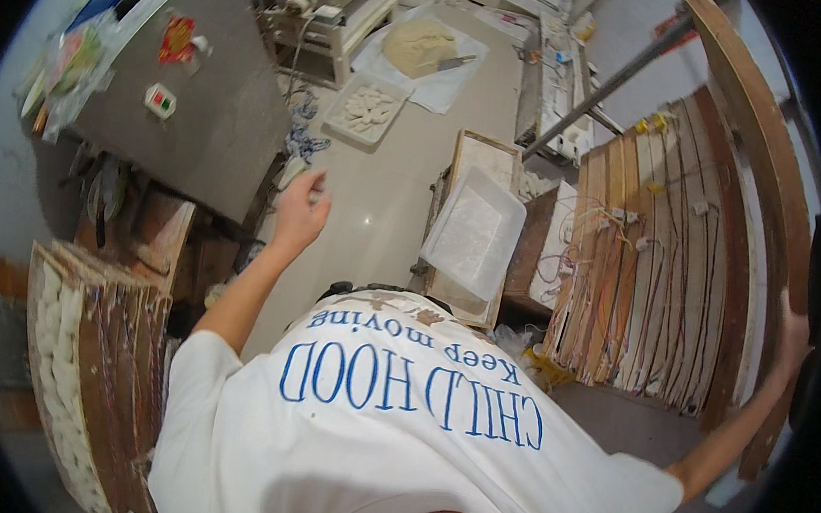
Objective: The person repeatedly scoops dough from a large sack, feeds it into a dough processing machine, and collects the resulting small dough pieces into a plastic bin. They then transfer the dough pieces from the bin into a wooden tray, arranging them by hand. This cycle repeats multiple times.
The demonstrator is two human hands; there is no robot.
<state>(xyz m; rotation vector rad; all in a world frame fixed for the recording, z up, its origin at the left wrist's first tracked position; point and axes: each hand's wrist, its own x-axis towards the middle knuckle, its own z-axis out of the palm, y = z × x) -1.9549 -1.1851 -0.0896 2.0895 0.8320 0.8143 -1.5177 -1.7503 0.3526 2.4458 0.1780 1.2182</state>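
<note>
My left hand (303,209) hovers over the tiled floor with loosely curled fingers and nothing between them. It is nearest the grey metal cabinet (202,95), which carries a red and green push-button switch (160,101). Far to the right, my right hand (793,336) grips the edge of a long brown wooden board (767,137), close to the picture's dark rim. Before me an empty-looking white plastic tub (479,232) rests tilted on a long wooden tray (470,147). Right of it stands a row of upright wooden boards (653,271) with cords and plugs hanging over them.
Farther off, a white tub (366,109) of pale dough pieces stands beside a dough mound (418,45) on a white sheet (456,83). A wooden-framed machine (325,40) is behind. Stacked trays (101,350) of white rolls flank my left side. A metal bar (611,85) slants at right.
</note>
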